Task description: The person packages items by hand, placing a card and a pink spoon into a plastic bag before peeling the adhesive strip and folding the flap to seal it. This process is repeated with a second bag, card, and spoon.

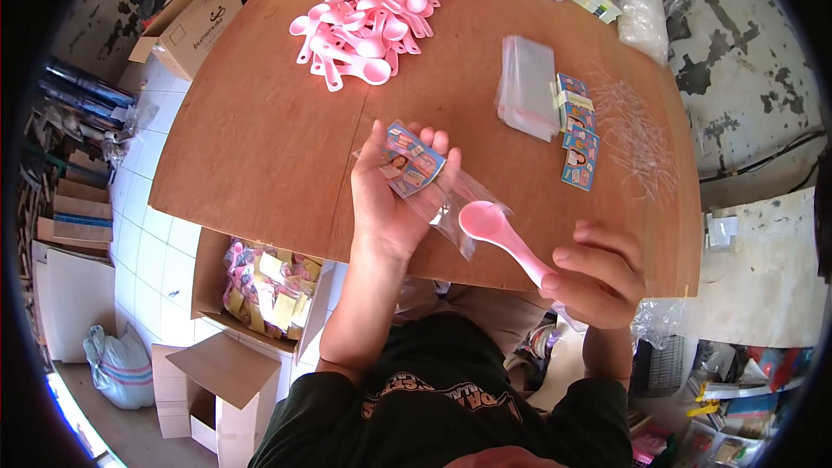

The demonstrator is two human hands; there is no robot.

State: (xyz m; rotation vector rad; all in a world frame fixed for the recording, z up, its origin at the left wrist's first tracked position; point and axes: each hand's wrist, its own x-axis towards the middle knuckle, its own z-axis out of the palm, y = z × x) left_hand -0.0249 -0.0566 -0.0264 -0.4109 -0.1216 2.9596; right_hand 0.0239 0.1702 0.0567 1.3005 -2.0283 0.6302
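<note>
Near the middle of the table, my left hand (pixel 381 195) is palm up with its fingers wrapped round a clear plastic bag (pixel 446 212) that has a blue printed card (pixel 411 159) in it. To the right, my right hand (pixel 600 282) pinches the handle end of a pink spoon (pixel 511 244). The spoon's bowl points left and lies right by the bag's lower right part; whether it touches the plastic I cannot tell.
Pink spoons (pixel 360 30) are heaped at the table's (pixel 260 147) back. Clear bags (pixel 527 87), blue cards (pixel 580 156) and thin clear strips (pixel 637 134) lie to the right. A carton of packed items (pixel 273 290) stands below the table's front left edge.
</note>
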